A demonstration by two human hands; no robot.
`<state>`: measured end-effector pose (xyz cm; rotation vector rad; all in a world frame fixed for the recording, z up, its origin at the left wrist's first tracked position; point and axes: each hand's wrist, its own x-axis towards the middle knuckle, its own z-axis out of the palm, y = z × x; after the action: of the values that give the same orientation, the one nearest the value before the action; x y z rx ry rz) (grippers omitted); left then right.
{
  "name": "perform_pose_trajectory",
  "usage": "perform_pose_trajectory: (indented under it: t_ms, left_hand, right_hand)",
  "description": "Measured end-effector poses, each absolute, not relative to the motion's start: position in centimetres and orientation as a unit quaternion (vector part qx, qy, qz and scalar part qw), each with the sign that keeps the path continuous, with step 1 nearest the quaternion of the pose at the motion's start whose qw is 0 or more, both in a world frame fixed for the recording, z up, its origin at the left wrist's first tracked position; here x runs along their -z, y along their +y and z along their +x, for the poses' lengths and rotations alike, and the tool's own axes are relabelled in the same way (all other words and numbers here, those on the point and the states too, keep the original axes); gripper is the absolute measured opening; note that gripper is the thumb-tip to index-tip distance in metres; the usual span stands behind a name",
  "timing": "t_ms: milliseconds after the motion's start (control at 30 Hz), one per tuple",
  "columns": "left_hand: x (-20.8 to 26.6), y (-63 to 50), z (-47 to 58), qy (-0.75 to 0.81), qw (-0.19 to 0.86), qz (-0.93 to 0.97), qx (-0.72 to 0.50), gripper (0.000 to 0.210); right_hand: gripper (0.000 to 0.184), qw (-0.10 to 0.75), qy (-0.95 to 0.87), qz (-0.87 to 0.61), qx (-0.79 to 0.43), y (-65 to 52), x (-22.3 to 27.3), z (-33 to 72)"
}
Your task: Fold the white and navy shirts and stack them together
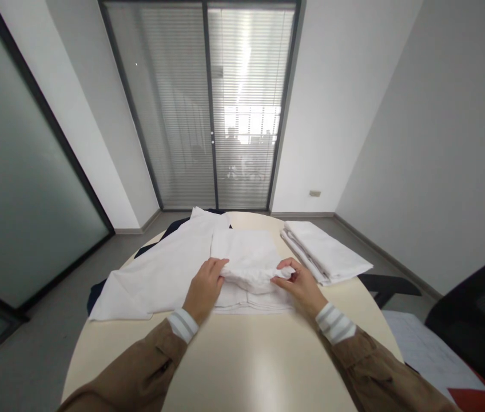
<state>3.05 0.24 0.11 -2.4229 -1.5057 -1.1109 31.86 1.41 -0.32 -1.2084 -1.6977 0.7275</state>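
A white cloth (pixel 246 246), perhaps a garment, lies partly folded on the round table (pixel 242 355), its larger part spread out to the left. My left hand (pixel 207 284) pinches the left end of a gathered, raised edge of it. At the right end of that same edge, my right hand (pixel 298 284) grips the fabric between thumb and fingers. Between the two hands the edge sags in soft wrinkles. Under it, layers of the white cloth lie flat on the tabletop.
A folded white cloth (pixel 324 249) rests at the table's right. Dark blue fabric (pixel 96 294) shows beneath the spread cloth at the left. A black chair (pixel 482 309) stands to the right, near papers (pixel 431 349). Glass doors with blinds (pixel 246 114) are beyond the table.
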Motion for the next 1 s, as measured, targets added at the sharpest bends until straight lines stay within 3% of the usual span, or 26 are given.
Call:
perform_pose_trajectory:
  t_ms: [167,333,433,700,800,900,1000]
  left_hand:
    - [-1.0,-0.3,2.3,-0.501,0.098,-0.803,0.308,0.025]
    - [-1.9,-1.7,2.7,-0.467,0.144,-0.834,0.256,0.016]
    - [-1.8,-1.8,3.0,-0.456,0.124,-0.850,0.232,0.018]
    - [-2.0,-1.4,3.2,-0.459,0.168,-0.851,0.190,0.015]
    - [-2.2,-2.0,3.6,-0.450,0.159,-0.862,0.169,0.009]
    - [-2.1,-2.5,4.1,-0.443,0.135,-0.869,0.173,0.023]
    - [-2.0,-2.5,4.6,-0.435,0.134,-0.876,0.158,0.018]
  right_hand:
    - [0.040,0.304,-0.823,-0.477,-0.055,0.4,-1.5,33.1]
    - [0.029,0.235,-0.850,-0.454,0.126,-0.7,-3.0,32.5]
    - [0.031,0.189,-0.876,-0.423,0.138,-1.0,-2.8,31.3]
    - [0.011,0.111,-0.868,-0.448,0.185,-1.1,-2.0,29.1]
    - [0.022,0.108,-0.875,-0.446,0.156,-1.7,-2.3,28.4]
    - [0.038,0.129,-0.876,-0.445,0.132,-2.4,-2.7,27.7]
    - [0.034,0.128,-0.883,-0.433,0.124,-2.5,-2.6,27.0]
